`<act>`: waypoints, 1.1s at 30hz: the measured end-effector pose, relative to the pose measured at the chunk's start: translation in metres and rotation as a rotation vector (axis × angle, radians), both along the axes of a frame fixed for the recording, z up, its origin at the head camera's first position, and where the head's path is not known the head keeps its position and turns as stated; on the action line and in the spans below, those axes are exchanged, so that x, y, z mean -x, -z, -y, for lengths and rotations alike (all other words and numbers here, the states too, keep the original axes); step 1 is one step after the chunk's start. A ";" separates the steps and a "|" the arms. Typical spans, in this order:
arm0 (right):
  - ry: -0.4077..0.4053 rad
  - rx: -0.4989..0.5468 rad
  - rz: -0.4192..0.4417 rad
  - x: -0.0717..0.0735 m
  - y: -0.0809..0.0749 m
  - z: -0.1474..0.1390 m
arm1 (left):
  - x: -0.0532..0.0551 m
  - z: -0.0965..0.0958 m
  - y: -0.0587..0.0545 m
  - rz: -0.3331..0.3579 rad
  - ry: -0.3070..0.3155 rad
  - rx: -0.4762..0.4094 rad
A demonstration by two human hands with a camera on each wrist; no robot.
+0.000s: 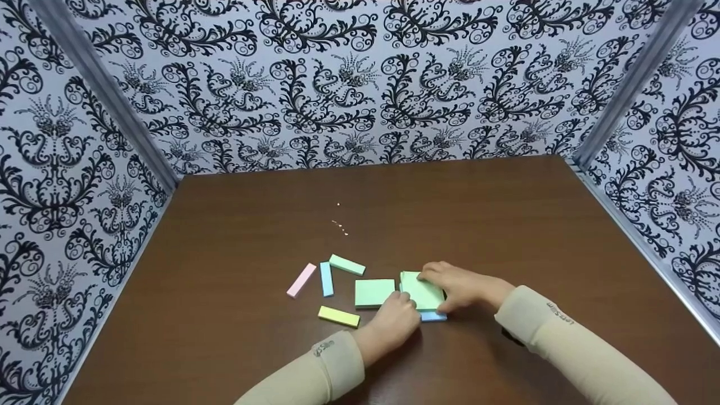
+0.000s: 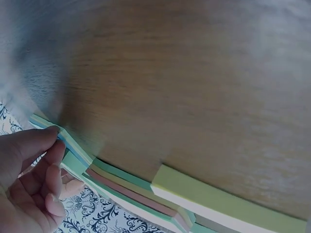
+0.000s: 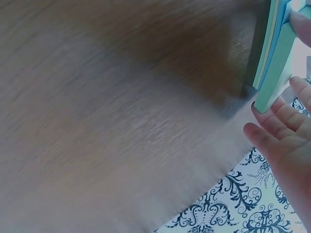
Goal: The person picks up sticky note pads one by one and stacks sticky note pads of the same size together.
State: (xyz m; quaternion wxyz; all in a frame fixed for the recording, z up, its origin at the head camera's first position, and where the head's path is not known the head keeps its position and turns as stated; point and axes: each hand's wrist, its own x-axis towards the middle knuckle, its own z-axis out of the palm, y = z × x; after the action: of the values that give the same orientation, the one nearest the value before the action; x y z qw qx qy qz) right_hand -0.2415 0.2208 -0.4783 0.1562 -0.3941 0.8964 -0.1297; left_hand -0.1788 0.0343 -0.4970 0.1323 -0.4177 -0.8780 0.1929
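Observation:
Two stacks of square sticky note pads lie side by side on the brown table. The left stack (image 1: 374,292) has a green pad on top. On the right stack, a green sticky note pad (image 1: 422,293) covers blue and other layers, and a blue edge (image 1: 433,316) juts out at the near side. My right hand (image 1: 464,286) grips this top pad (image 3: 278,73) between thumb and fingers, at a slant to the layers under it. My left hand (image 1: 398,318) pinches the near left corner of the same stack, its thumb at the layered edge (image 2: 73,144) in the left wrist view.
Left of the stacks lie narrow note strips: pink (image 1: 301,280), blue (image 1: 327,279), green (image 1: 347,265) and yellow (image 1: 338,316). Small white scraps (image 1: 340,226) dot the table (image 1: 253,225) farther back. Patterned walls (image 1: 360,84) enclose the back and sides.

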 end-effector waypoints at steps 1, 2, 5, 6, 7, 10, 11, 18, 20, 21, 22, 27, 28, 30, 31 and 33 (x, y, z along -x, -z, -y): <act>0.007 -0.004 0.008 0.000 0.000 0.000 | 0.000 0.000 0.001 0.001 -0.005 -0.005; 0.006 -0.005 0.010 0.000 0.001 0.000 | 0.000 0.000 0.001 -0.002 -0.007 -0.005; -0.006 -0.003 0.005 0.000 0.002 0.000 | 0.001 0.000 0.002 -0.014 -0.010 -0.027; -0.012 0.000 0.003 0.000 0.002 0.000 | 0.001 0.000 0.003 -0.015 -0.011 -0.036; -0.013 0.001 0.005 0.000 0.002 0.001 | 0.001 0.001 0.004 -0.014 -0.013 -0.049; -0.028 0.011 0.001 -0.001 0.002 0.001 | 0.002 0.001 0.004 -0.002 -0.029 -0.097; -0.030 0.011 0.000 -0.001 0.002 0.001 | 0.003 0.001 0.004 0.004 -0.038 -0.111; -0.038 -0.007 -0.017 -0.004 -0.002 0.001 | 0.007 0.001 0.001 -0.008 -0.125 -0.166; -0.041 -0.009 -0.026 -0.005 -0.002 0.001 | 0.008 0.001 0.001 -0.009 -0.143 -0.162; -0.041 -0.011 -0.029 -0.005 -0.002 0.002 | 0.008 0.001 0.001 -0.007 -0.151 -0.157; -0.039 -0.012 -0.028 -0.006 -0.002 0.002 | 0.008 0.001 0.001 -0.003 -0.158 -0.154; -0.049 -0.012 -0.047 -0.007 0.000 0.002 | 0.008 0.001 0.001 0.026 -0.194 -0.117; -0.051 -0.011 -0.050 -0.008 0.000 0.002 | 0.008 0.001 0.001 0.031 -0.199 -0.114; -0.047 -0.012 -0.048 -0.008 0.001 0.001 | 0.008 0.001 0.001 0.039 -0.212 -0.107; -0.043 -0.011 -0.044 -0.009 0.001 0.001 | 0.008 0.002 0.001 0.044 -0.217 -0.103; -0.038 -0.020 -0.034 -0.010 0.001 0.001 | 0.008 0.002 0.001 0.057 -0.228 -0.092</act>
State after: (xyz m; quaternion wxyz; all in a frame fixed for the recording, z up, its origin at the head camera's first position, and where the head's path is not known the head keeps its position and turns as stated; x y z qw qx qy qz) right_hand -0.2317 0.2198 -0.4791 0.1473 -0.4114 0.8926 -0.1108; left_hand -0.1866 0.0325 -0.4976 0.1035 -0.3140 -0.9310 0.1544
